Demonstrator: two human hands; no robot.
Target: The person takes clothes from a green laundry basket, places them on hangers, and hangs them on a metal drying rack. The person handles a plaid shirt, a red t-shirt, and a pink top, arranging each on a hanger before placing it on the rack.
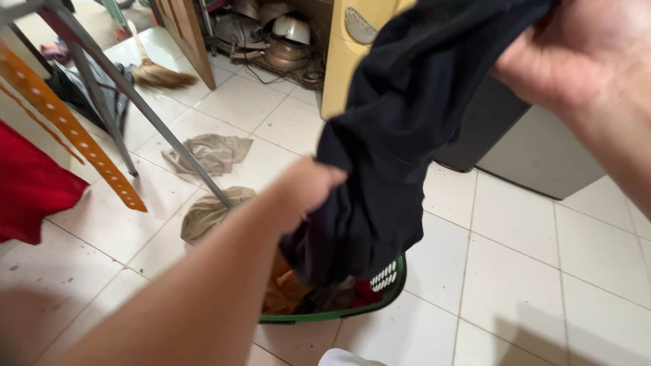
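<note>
Left of green basket [390, 288]: red cloth [30, 186], grey rags [210, 152]. Above basket: dark garment [400, 135], clenched low in left hand [305, 186], gripped high by right hand [576, 47]. Probably soft, light, limp; best pinched at edges.

1. The left forearm runs bare from the lower left up toward the centre, held out nearly straight.
2. The left hand [308, 184] is closed in a fist, knuckles facing away (fingers hidden from view).
3. The right hand [583, 51] is raised at upper right, fingers curled in a grip, blurred.
4. The right forearm slants down to the right edge.
</note>
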